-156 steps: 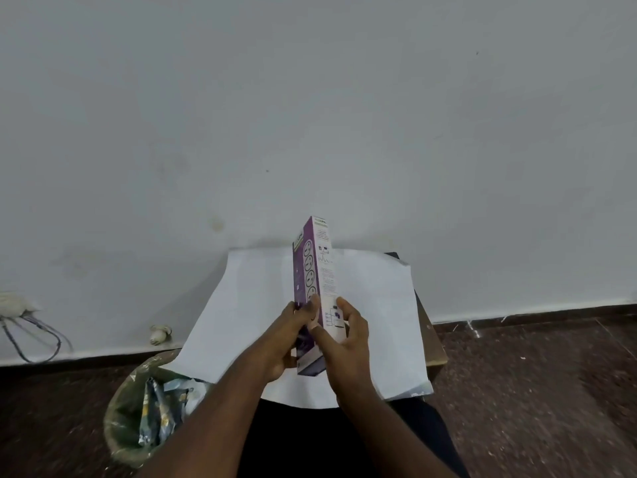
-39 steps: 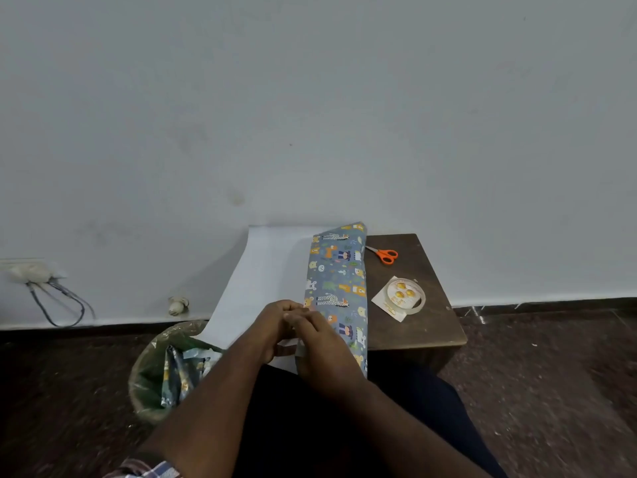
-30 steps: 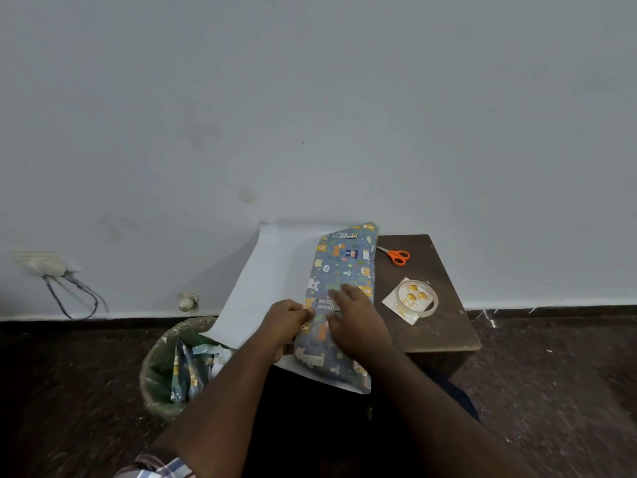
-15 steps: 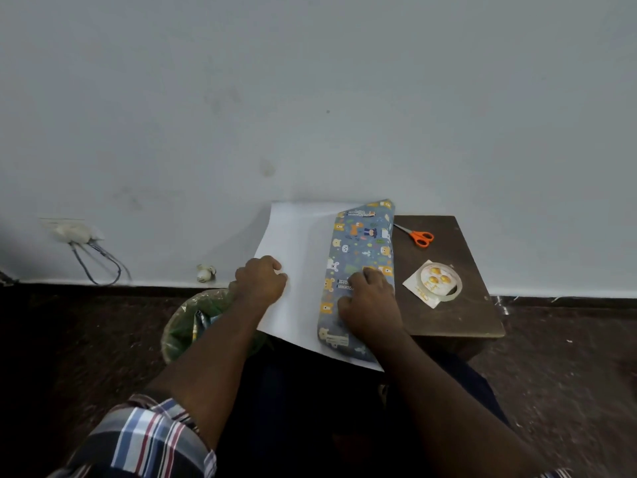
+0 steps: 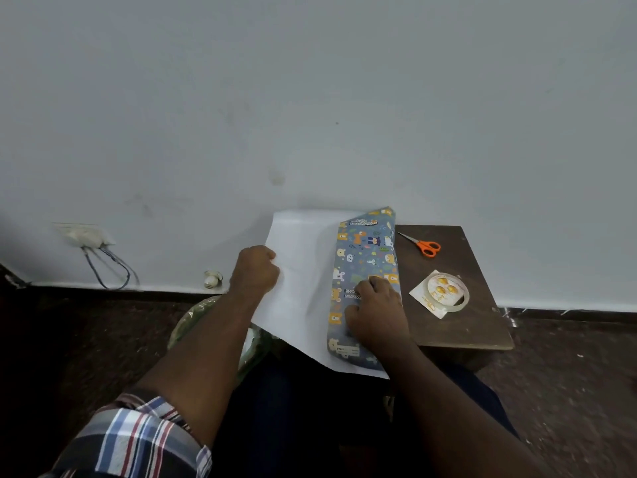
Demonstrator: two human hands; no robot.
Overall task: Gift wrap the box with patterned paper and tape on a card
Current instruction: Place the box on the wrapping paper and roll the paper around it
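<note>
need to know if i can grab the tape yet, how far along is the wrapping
Early. Done: one flap of the blue animal-print wrapping paper is folded over the box. In hand: the right hand presses that flap down; the left hand grips the paper's white left edge. Left: closing the seam, the ends, and taping. The clear tape roll and the small white card under it lie untouched beside orange-handled scissors.

Both forearms reach forward from the near edge. The left hand [image 5: 254,270] is curled in a fist, gripping the paper's [image 5: 300,270] left edge — the right hand [image 5: 375,312] presses down, fingers bent.
</note>
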